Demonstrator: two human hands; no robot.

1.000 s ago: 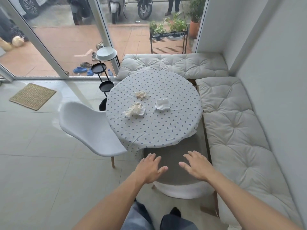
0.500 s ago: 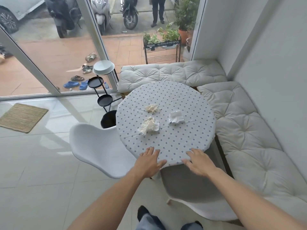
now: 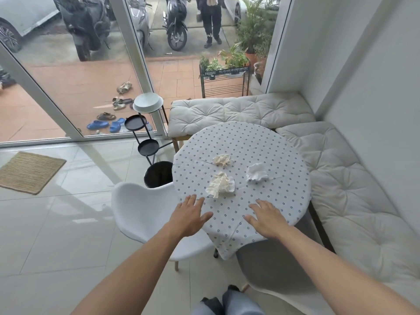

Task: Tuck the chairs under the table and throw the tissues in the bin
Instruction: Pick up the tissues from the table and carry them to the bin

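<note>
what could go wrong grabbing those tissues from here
1. The tablecloth hangs loose off the near edge; the left hand and right hand, both open above it, might drag it and shift the three crumpled tissues.
2. The black bin sits partly hidden behind the white chair, so a toss may miss.

Bin (image 3: 158,173) half hidden behind white chair (image 3: 145,214) and worktop (image 3: 284,178), grey chair (image 3: 272,269) seat partly under the cloth, forearms cut off at bottom edge, worktop legs out of sight
</note>
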